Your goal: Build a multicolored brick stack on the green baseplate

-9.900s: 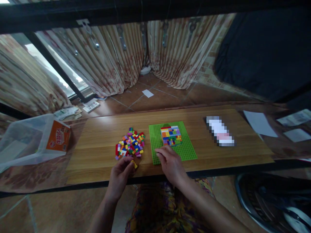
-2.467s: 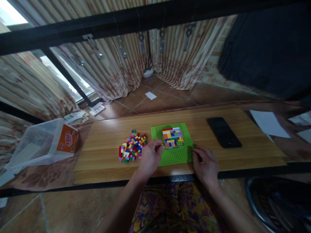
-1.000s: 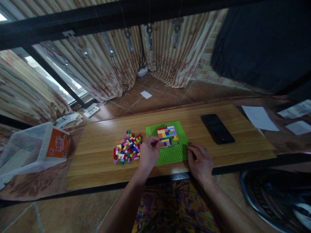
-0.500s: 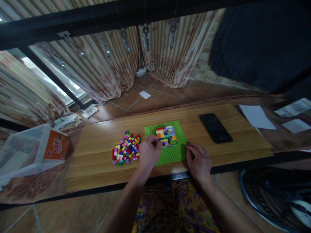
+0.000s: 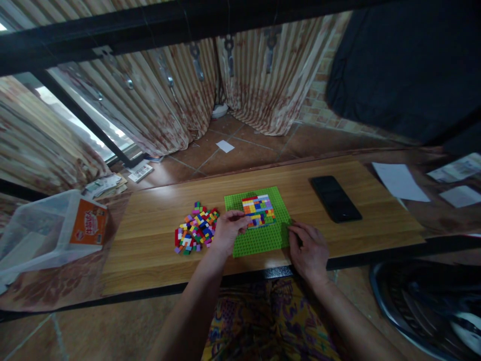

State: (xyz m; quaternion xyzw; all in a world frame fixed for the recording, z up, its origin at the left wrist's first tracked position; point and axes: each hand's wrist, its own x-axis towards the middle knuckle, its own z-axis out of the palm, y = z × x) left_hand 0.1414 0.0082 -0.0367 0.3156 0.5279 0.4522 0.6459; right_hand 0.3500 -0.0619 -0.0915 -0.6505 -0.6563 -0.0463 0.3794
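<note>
A green studded baseplate (image 5: 261,243) lies on the wooden table, carrying a rectangular patch of colourful toy bricks (image 5: 259,210). At the patch's left edge is my left hand (image 5: 227,231), thumb and fingertips pinched together; whatever lies between them is too small or hidden to make out. My right hand (image 5: 310,248) rests at the baseplate's right edge, fingers curled and closed on its rim. Just left of my left hand, a loose pile of small mixed-colour bricks (image 5: 195,228) is spread on the table, partly covered by that hand.
A black phone (image 5: 335,198) lies on the table (image 5: 146,225) to the right. White paper (image 5: 400,180) overlaps the table's right end. Beyond the left end stands a clear plastic bin (image 5: 41,235) with an orange label. Striped curtains (image 5: 259,85) hang behind.
My left hand has turned and shifted slightly left, its pinched fingertips now pointing right at the brick patch's edge. My right hand stays at the baseplate's edge. The view has shifted slightly.
</note>
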